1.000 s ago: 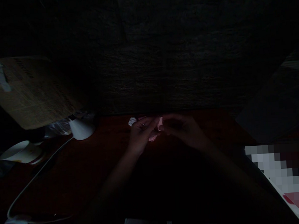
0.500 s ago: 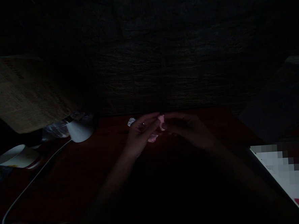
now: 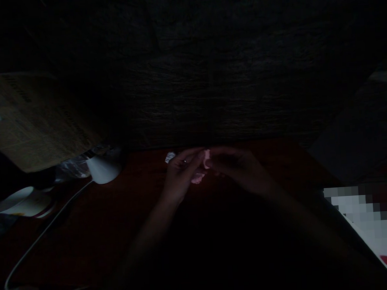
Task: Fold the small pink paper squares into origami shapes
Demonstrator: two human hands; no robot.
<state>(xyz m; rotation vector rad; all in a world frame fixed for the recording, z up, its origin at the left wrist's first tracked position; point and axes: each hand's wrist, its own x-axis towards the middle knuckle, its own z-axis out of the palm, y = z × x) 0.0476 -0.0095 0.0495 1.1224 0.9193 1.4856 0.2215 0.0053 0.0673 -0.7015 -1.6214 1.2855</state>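
Between my two hands is a small pink clay-like piece, pinched by the fingertips of both. My left hand holds it from the left, thumb against it, with a shiny ring-like spot on a finger. From the right, my right hand grips the same piece between thumb and forefinger. A second pink lump lies on the dark reddish table just below my left fingers. Behind the left hand sits a crumpled whitish scrap. The scene is very dark, so finger details are faint.
At left stand a white cone-shaped object with a white cable, a tipped paper cup and a cardboard box. A dark textured wall rises behind. A partly pixelated white object is at right.
The pink piece has shifted slightly left and now looks straighter, less curled. My right fingers have moved a little left with it; the left hand has hardly moved.
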